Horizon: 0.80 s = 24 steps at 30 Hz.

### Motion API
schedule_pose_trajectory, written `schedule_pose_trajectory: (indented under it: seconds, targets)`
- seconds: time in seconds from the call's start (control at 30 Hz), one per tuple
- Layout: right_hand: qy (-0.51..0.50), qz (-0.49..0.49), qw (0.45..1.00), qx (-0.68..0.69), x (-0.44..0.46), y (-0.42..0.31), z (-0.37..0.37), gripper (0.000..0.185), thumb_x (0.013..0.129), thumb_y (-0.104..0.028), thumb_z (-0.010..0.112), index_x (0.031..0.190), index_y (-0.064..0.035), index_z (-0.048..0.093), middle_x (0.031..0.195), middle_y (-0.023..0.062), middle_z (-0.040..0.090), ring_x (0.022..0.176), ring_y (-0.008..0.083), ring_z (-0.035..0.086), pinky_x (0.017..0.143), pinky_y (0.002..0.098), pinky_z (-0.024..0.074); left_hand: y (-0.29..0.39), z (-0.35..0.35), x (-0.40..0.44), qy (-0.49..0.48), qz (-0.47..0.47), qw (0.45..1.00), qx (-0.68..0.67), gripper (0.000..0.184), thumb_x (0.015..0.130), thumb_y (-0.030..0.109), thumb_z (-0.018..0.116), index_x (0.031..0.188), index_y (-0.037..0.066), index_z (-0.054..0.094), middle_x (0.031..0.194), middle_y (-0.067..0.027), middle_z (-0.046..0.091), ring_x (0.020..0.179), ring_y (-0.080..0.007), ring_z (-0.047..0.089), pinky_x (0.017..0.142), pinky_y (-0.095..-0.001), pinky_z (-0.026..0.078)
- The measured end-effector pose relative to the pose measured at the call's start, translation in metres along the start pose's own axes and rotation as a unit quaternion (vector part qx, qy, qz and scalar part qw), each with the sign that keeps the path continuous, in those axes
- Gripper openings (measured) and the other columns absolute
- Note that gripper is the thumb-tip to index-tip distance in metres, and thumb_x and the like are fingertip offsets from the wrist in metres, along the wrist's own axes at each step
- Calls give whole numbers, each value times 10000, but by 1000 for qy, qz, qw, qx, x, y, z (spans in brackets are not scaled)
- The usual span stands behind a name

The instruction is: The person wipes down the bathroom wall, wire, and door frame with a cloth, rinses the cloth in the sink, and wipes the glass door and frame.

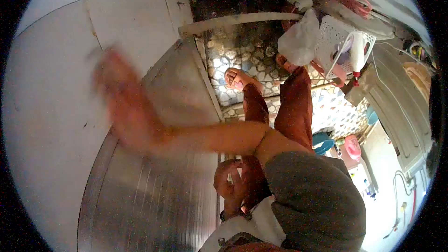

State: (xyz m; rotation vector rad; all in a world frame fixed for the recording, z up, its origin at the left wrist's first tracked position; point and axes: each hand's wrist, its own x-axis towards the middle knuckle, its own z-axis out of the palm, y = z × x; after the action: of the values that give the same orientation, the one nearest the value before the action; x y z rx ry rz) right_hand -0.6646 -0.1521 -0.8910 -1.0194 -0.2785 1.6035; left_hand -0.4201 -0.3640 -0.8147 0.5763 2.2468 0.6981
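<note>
My right hand (119, 91) is smeared by motion at the left, its arm stretched across from the grey sleeve (312, 196). It is in front of the pale wall (51, 79) and the edge of a grey, streaked panel (158, 196); whether it holds anything is hidden by blur. Close to my body, my left hand (230, 182) has loosely curled fingers with a gap between them, and nothing shows in it. A dark band circles that wrist. The hand is beside my reddish-brown trousers (296, 107).
Bare feet stand on a pebble-patterned floor (224, 49). Near them are a whitish plastic bag (298, 39) and a white basket (331, 39) with a white bottle (358, 53). A pale curved bar (242, 18) crosses above the feet. Blue basins (322, 143) and a pink container (353, 147) stand at the right.
</note>
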Motion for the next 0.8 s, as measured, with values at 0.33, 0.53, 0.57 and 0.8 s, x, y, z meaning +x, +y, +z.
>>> schedule_pose_trajectory:
  seconds: [0.33,0.53,0.57,0.8]
  targets:
    - [-187,10,981,56,13,-37,-36,362,951,-72,493,1311,-31,513,1511,211,360,1410,386,326,1123,450,328,8,-16,11,33,30,996,-78,107,976,26,535,978,2,640,897,-145,682,831,-245,649,756,-363,524]
    - [-39,135,934,-329,108,63,-128,275,961,-75,507,1216,8,568,1313,219,532,1244,372,483,1060,392,392,28,-25,-4,26,38,993,-106,129,936,-63,544,992,11,633,897,-148,687,804,-245,662,739,-364,534]
    - [-54,56,913,-401,96,62,-122,303,963,-81,506,1248,3,561,1345,229,515,1265,384,473,1063,398,396,30,-28,-5,30,65,993,-96,129,938,-60,543,995,13,632,896,-149,687,800,-246,664,735,-363,535]
    - [-257,-226,930,-135,-23,-139,71,441,919,-52,492,1359,-21,484,1543,302,295,1445,474,263,1204,512,204,77,-55,-43,51,83,990,-97,123,941,-46,539,1000,15,628,897,-152,686,795,-252,666,718,-354,534]
